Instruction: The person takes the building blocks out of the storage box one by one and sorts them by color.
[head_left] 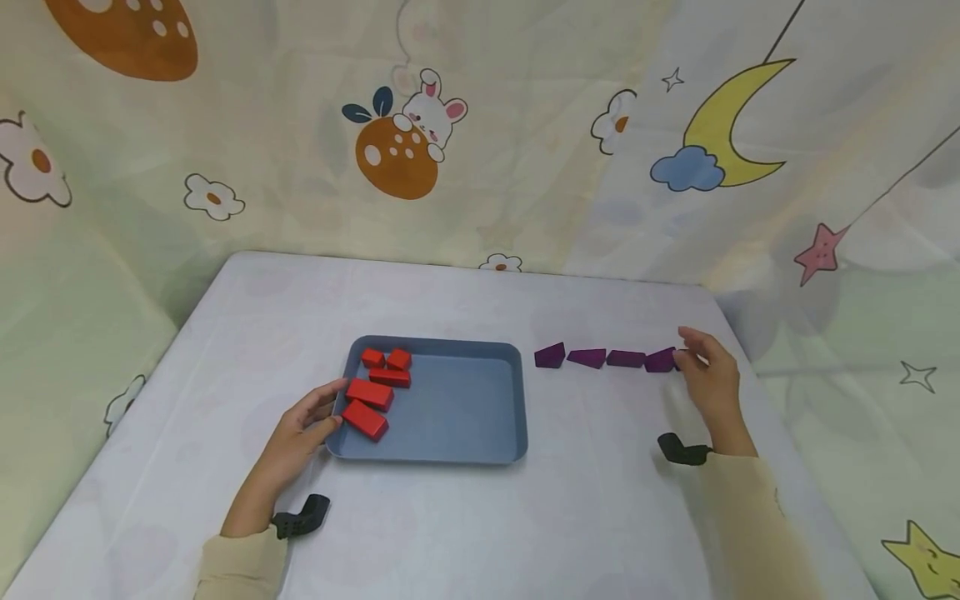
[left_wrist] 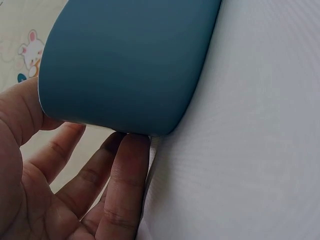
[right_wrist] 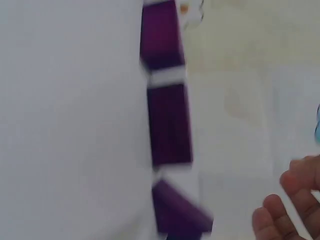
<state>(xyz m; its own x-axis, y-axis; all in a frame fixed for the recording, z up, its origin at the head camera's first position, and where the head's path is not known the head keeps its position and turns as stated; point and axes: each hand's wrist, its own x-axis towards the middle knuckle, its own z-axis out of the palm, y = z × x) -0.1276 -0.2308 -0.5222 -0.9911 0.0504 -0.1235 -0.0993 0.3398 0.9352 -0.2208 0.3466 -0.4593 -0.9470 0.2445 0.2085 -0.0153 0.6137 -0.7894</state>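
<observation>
At the left end of a blue-grey tray (head_left: 465, 408), my left hand (head_left: 300, 425) holds the rim, with fingertips (left_wrist: 131, 150) against the outer wall. Several red blocks (head_left: 370, 393) lie along the tray's left side, close to that hand. To the tray's right, a row of purple blocks (head_left: 626, 358) of differing shapes lies on the table. My right hand (head_left: 711, 379) hovers over the row's right end, fingers apart and lightly bent, partly hiding the last block. In the right wrist view its fingers (right_wrist: 302, 182) stand apart from the purple blocks (right_wrist: 170, 125).
A white cloth covers the table (head_left: 450, 533). Behind it hangs a patterned curtain (head_left: 525, 167) close to the table's back edge. Each wrist carries a black camera mount, the left one (head_left: 302, 517) just above the table.
</observation>
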